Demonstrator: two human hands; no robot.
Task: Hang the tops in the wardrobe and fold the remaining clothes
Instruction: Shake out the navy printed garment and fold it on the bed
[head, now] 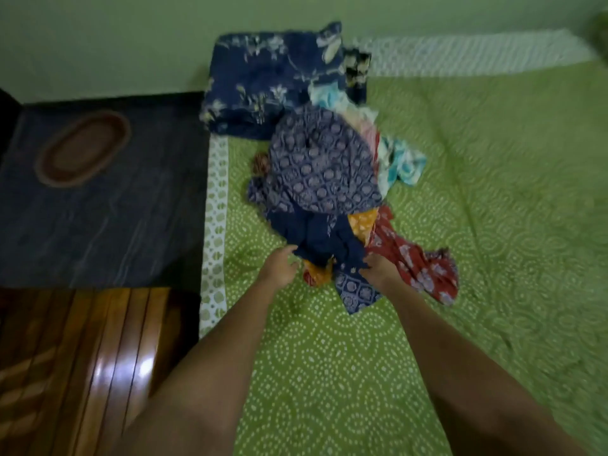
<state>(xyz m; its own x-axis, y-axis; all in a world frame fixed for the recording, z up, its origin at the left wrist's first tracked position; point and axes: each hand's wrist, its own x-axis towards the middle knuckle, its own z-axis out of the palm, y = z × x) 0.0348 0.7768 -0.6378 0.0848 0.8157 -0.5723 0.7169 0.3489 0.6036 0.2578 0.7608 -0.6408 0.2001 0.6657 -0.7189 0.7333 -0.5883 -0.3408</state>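
Reaching forward over the green dotted bedspread (329, 373), I have both bare arms stretched toward the heap of clothes. My left hand (279, 266) sits at the near left edge of the pile, fingers curled and touching the hem of the plain navy garment (324, 240); the blur keeps me from saying whether I actually pinch the cloth. My right hand (378, 268) lies on the near right edge, its fingertips hidden under the same navy cloth, so I cannot tell how firmly it grips. Between my hands an orange printed piece (317, 273) pokes out, and a blue block-printed cloth (357, 291) lies flat just beside my right wrist. A red floral garment (414, 268) trails off to the right. Above the navy one, a purple-blue patterned top (319, 162) crowns the pile, with pale turquoise and pink fabric (399, 162) behind it. Farther back rests a dark blue floral pillow (263, 80) against the pale wall (98, 37). Left of the bed, an oval brown mat (84, 148) lies on the dark floor (98, 218).
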